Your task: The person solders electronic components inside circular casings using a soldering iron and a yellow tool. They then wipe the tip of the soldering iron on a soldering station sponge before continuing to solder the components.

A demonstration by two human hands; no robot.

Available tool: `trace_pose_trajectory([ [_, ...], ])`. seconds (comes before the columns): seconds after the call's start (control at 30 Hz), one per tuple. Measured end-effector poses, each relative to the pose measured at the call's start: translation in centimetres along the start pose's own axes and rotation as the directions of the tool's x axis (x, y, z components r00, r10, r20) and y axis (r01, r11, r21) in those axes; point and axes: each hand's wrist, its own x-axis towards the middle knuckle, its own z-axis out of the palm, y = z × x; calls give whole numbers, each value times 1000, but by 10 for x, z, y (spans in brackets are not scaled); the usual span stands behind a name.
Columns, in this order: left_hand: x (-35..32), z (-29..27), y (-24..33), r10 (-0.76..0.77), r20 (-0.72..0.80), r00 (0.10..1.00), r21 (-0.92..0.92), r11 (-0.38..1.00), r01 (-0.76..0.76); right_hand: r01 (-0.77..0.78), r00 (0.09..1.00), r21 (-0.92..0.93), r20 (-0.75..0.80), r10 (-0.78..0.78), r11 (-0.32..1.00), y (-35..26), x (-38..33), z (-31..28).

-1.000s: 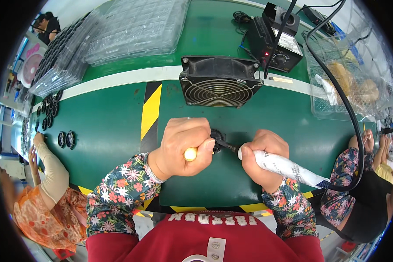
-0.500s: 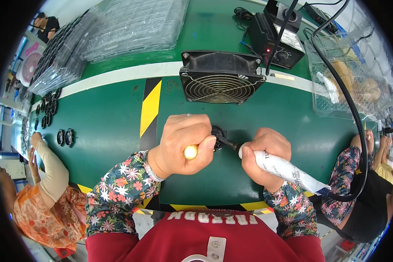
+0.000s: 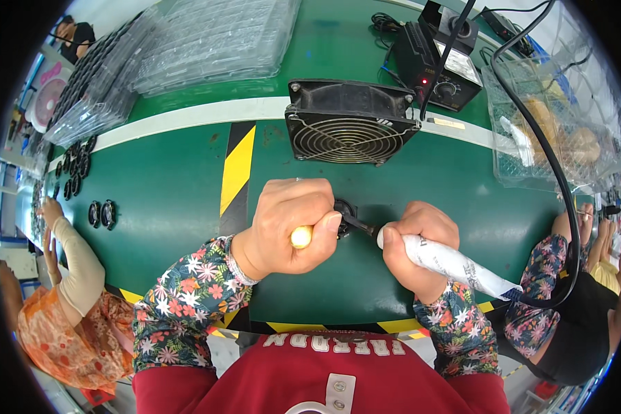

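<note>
The left hand was clenched around an object with a rounded, glossy yellow end, which poked out beside the thumb; the rest of it was hidden inside the fist. The right hand was wrapped firmly about a hand tool with a thick handle covered in white printed paper and a narrow dark metal shaft. That shaft pointed leftward out of the right grip, toward the left fist.

Between the two grips, just beside the left knuckles and partly covered by them, a small round black part lay on the smooth green tabletop. The shaft's end reached that part, though whether they touched could not be told.

From the handle's lower end, a thick black cable curved up to the right of the right grip. Beyond both hands stood a square black fan with a round wire guard, and farther off to its right, a black box-shaped unit with a dial and a lit red lamp. Well left of the left fist sat two black ring-shaped parts, side by side.
</note>
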Motion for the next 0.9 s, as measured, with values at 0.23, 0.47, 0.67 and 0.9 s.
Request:
trace_pose_trajectory([
  [0.23,0,3,1,-30,-56,998,-54,998,27,-172,984,140,-20,176,975,-1,-4,-1],
  [0.47,0,3,1,-13,-57,998,-36,999,11,-197,980,142,-3,199,970,-2,-4,-2],
  [0.67,-2,4,-1,-9,-70,998,-37,999,6,-191,981,138,7,191,972,-2,-4,-2],
  [0.9,-1,5,-1,-1,-76,997,-39,999,-2,-140,990,115,20,138,984,-4,-1,-1],
])
